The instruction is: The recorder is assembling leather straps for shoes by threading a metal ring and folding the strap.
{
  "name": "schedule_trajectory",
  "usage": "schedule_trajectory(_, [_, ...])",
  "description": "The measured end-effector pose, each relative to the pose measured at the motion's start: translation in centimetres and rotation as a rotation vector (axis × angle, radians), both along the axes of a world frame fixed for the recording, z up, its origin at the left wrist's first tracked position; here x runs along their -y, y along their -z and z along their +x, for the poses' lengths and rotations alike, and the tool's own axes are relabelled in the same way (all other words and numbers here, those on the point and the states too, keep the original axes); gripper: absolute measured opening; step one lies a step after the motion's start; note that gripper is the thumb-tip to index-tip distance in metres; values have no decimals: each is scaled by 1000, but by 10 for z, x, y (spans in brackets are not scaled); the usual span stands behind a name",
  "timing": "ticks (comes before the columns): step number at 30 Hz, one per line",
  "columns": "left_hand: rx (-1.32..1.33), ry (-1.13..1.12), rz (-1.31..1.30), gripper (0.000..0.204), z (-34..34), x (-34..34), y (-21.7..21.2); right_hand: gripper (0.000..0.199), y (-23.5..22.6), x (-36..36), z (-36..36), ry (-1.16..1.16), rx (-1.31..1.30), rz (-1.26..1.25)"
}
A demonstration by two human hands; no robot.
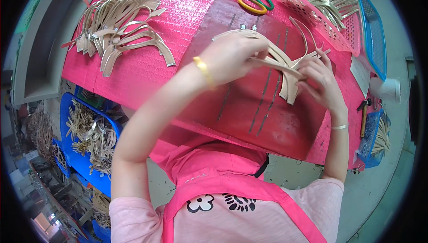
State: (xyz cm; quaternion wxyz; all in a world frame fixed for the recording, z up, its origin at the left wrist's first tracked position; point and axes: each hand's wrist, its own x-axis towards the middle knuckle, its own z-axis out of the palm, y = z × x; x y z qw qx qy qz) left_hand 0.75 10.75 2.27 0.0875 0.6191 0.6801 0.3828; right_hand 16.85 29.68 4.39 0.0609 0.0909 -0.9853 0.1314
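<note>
Above a dark red board (209,105) with dark lines on it, both hands are at work on beige straps (289,84). My left hand (243,55), a yellow band on its wrist, is closed on one strap near its left part. My right hand (317,76), wearing a pale bracelet, pinches the right part of the straps with bent fingers. Two wide strap ends hang below the right fingers, and a thin strap (303,38) loops up behind them. The left fingertips are partly hidden behind the hand.
A pile of similar beige straps (120,33) lies at the left of the pink table cover (178,11). Scissors (252,0) with yellow and green handles rest beyond the board. A pink basket (352,33), a hammer (364,118) and a blue basket (369,147) are at right; blue bins (67,109) at lower left.
</note>
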Motion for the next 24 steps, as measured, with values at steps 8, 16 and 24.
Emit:
schedule_trajectory(8, [835, -114, -506, 7, -50, 112, -31, 23, -20, 58, 63, 540, 377, -839])
schedule_trajectory(16, [749, -269, -589, 19, -38, 87, 10, 12, 7, 94, 85, -59, 146, -1572])
schedule_trajectory(24, [994, -174, -535, 34, -19, 85, 1, 22, 8, 150, -15, 357, 412, -1756])
